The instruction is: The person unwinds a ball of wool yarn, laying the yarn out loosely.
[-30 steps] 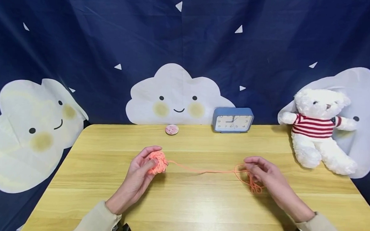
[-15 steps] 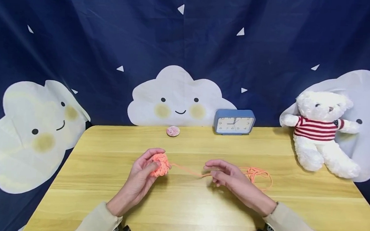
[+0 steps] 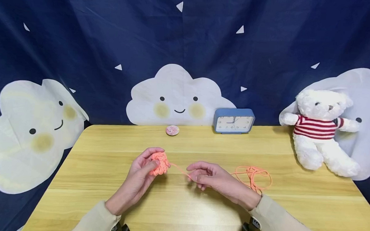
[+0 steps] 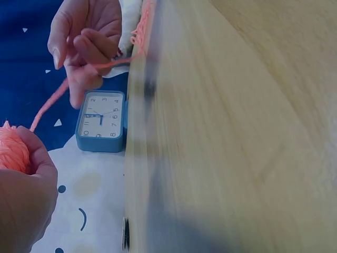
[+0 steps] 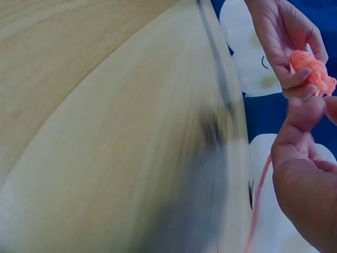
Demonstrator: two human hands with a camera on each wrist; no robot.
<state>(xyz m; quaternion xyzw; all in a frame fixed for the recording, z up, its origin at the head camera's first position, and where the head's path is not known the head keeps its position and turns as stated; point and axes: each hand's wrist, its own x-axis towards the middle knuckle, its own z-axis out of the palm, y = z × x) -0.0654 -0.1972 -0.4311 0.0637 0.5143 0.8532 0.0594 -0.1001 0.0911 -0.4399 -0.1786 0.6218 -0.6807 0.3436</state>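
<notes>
Left hand [image 3: 141, 169] gripping orange yarn bundle [image 3: 160, 163] above wooden surface [image 3: 173, 212], right hand [image 3: 217, 180] holding strand [image 3: 179, 169] leading from it, loose coil [image 3: 253, 175] lying on surface between right hand and white teddy bear [image 3: 317, 152]

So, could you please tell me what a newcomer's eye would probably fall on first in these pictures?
Probably the bright orange yarn bundle in the person's left hand, with a thin orange strand running to the right hand. Next, likely the white plush bear in a red-and-white striped shirt, sitting at the back right of the pale wooden table. The blue rectangular clock stands left of it, near the back edge.
</notes>
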